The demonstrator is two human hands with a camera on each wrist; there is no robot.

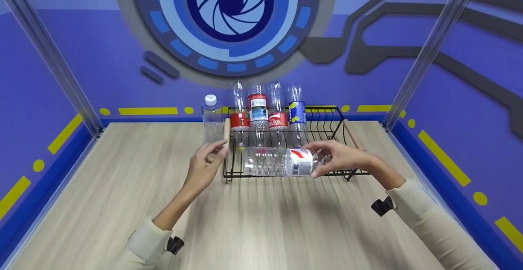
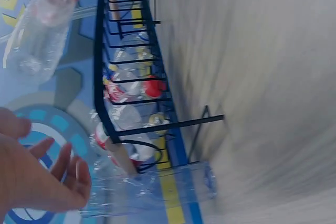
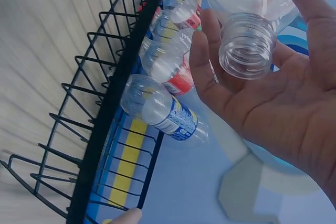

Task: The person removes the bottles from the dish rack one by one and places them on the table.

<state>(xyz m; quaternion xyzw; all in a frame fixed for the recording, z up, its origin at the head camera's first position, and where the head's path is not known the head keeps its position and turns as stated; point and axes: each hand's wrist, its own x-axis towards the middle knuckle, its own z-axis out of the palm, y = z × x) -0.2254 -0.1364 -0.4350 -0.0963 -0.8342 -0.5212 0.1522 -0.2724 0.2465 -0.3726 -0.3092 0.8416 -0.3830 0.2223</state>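
My right hand (image 1: 337,157) grips a clear plastic bottle (image 1: 267,161) near its neck. A red and white label (image 1: 300,162) wraps the bottle, which lies sideways above the front of a black wire basket (image 1: 286,175). In the right wrist view its mouth (image 3: 247,59) is uncapped. My left hand (image 1: 204,166) is by the basket's left wooden handle (image 1: 227,129), with loosely bent fingers and nothing in them. Inside the basket, several bottles lean in a row, among them one with a blue label (image 1: 297,112) and one with a red and white label (image 1: 258,106).
A clear bottle with a white cap (image 1: 211,100) stands on the table just left of the basket. The right wooden handle (image 1: 354,135) sits beyond my right hand. Patterned blue panels (image 1: 261,65) enclose the wooden table (image 1: 135,159) at the back and sides.
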